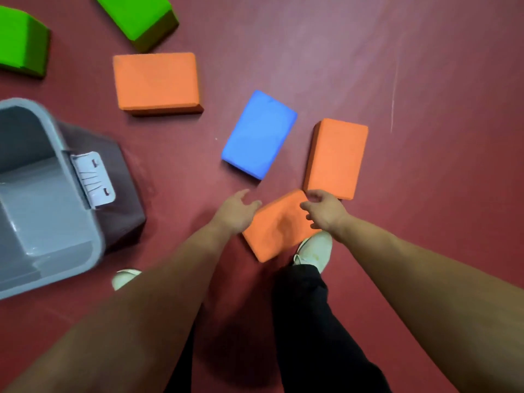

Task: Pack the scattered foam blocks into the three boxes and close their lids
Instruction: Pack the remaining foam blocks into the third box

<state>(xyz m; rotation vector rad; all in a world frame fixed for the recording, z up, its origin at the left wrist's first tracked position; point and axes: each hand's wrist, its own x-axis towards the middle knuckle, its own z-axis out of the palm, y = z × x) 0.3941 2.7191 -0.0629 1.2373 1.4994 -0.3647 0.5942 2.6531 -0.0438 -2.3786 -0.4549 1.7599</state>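
Both bare forearms reach from the lower corners toward the middle of the frame. The left hand spreads relaxed fingers. The right hand faces it, palm inward, fingers loosely bent downward.

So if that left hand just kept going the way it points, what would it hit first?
Most likely the blue foam block: the left hand points toward its near corner. The near orange foam block lies just right of that line, though height above the floor is unclear.
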